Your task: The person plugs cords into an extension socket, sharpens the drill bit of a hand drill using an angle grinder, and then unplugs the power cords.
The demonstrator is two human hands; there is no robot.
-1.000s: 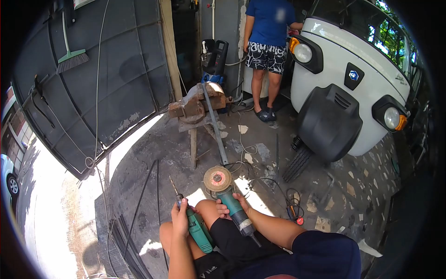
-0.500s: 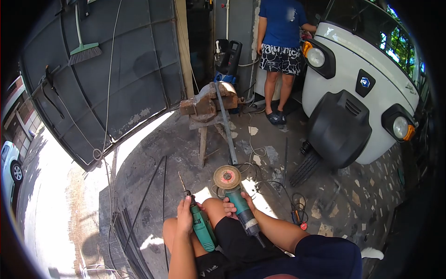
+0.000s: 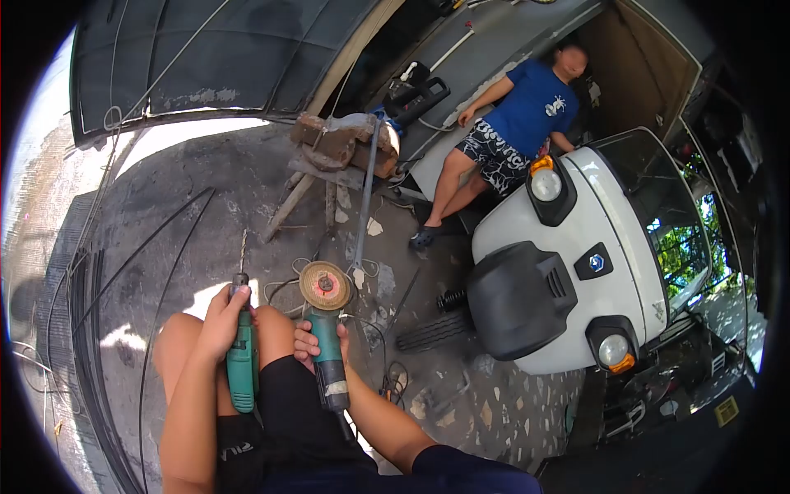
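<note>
My left hand (image 3: 222,319) is wrapped round a green power drill (image 3: 243,375) near its chuck. A long drill bit (image 3: 243,252) points away from me. In my right hand (image 3: 307,342) is a teal and black angle grinder (image 3: 327,350), gripped round its body. Its worn round disc (image 3: 324,286) faces up, with a reddish centre. Both tools are held over my lap, side by side and apart. Parts of the fingers are hidden behind the tool bodies.
A rusty bench vise (image 3: 337,146) on a wooden stand has a long metal bar (image 3: 368,193) leaning at it. A white three-wheeled vehicle (image 3: 568,263) stands right; a person in a blue shirt (image 3: 531,107) stands behind. Dark metal rods (image 3: 97,362) and cables lie on the floor.
My view has tilted and swung right, so the vise and vehicle appear rotated. The other person has turned from back-on to facing this way. Both hands keep the same tools.
</note>
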